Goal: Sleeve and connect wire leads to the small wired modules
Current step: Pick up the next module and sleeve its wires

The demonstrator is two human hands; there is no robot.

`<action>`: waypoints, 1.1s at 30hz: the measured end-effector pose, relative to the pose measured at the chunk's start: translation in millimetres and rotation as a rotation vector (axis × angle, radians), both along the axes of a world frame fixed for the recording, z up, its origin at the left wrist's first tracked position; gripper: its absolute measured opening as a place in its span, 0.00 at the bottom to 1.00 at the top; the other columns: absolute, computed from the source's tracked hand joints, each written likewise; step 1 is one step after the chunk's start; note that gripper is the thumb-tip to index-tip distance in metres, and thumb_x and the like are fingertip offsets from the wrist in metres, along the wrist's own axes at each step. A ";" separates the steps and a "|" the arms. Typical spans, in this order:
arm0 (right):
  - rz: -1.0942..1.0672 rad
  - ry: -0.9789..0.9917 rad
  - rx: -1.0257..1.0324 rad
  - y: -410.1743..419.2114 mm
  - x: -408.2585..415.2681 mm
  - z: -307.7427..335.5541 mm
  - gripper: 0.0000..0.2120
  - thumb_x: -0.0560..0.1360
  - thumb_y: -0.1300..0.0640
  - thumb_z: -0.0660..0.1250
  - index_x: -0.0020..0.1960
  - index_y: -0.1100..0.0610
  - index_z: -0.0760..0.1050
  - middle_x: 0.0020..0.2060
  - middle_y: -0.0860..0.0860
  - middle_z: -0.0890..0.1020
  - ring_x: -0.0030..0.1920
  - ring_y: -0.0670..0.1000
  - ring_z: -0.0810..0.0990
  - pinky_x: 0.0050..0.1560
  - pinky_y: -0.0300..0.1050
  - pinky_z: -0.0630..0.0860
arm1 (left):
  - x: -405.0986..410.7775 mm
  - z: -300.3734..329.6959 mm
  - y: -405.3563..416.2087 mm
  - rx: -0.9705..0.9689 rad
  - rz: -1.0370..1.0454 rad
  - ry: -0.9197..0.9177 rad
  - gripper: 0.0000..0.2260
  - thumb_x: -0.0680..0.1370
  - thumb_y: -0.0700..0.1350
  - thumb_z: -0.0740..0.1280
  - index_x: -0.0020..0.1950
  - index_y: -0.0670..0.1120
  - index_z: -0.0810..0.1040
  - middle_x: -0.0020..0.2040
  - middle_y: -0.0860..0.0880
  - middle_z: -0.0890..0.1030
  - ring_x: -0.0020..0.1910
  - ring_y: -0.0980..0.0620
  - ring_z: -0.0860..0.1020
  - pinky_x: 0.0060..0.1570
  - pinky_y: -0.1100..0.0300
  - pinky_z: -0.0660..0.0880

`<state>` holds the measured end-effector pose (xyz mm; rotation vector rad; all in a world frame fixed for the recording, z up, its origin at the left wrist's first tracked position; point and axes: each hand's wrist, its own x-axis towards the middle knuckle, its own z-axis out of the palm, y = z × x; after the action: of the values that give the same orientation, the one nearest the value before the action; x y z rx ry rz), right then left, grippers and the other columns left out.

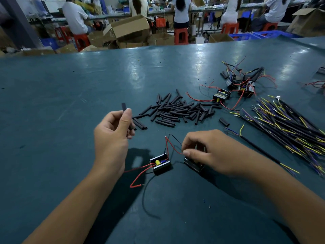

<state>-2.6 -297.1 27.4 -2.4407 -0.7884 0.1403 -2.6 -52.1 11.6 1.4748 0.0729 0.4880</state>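
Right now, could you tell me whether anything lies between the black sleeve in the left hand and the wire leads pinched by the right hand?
Nothing visible does. The left hand holds the sleeve above bare table; the right hand pinches the leads.

At twelve o'clock I saw an open cardboard box and red stools; blue crates sat towards one o'clock, beyond my green table.

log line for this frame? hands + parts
left hand: holds black sleeve raised | right hand: pinches red lead over second module | open module: on table
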 end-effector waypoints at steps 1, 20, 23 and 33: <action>-0.045 0.011 0.051 -4.2 3.2 3.6 0.04 0.78 0.52 0.68 0.45 0.48 0.76 0.37 0.40 0.80 0.38 0.39 0.78 0.39 0.31 0.69 | 2.2 -2.9 3.0 0.134 0.026 0.030 0.08 0.80 0.48 0.70 0.43 0.47 0.80 0.31 0.54 0.79 0.31 0.58 0.74 0.33 0.66 0.73; -0.421 0.093 0.354 -20.7 16.3 7.8 0.10 0.78 0.57 0.68 0.39 0.57 0.76 0.27 0.48 0.81 0.24 0.44 0.73 0.27 0.34 0.68 | -28.8 -6.2 -26.4 0.497 -0.239 0.068 0.04 0.74 0.52 0.76 0.40 0.53 0.85 0.33 0.49 0.80 0.31 0.53 0.72 0.33 0.60 0.70; -0.240 0.337 0.713 -3.0 2.9 11.0 0.02 0.78 0.65 0.67 0.48 0.60 0.75 0.32 0.53 0.83 0.26 0.46 0.75 0.24 0.35 0.69 | -29.3 -10.2 -33.0 0.449 -0.283 0.052 0.04 0.76 0.47 0.75 0.41 0.51 0.85 0.34 0.55 0.82 0.32 0.56 0.75 0.34 0.65 0.72; -0.209 0.120 1.003 25.2 -9.1 5.6 0.04 0.72 0.57 0.71 0.46 0.55 0.78 0.37 0.49 0.83 0.36 0.46 0.77 0.37 0.39 0.75 | -35.6 -17.7 -40.7 0.392 -0.286 0.064 0.08 0.76 0.49 0.73 0.55 0.55 0.86 0.44 0.60 0.86 0.38 0.61 0.81 0.41 0.69 0.75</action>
<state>-11.7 -271.9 32.9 -1.5204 -0.3871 -0.1586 -38.2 -92.8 -6.1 1.8496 -0.1915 0.2279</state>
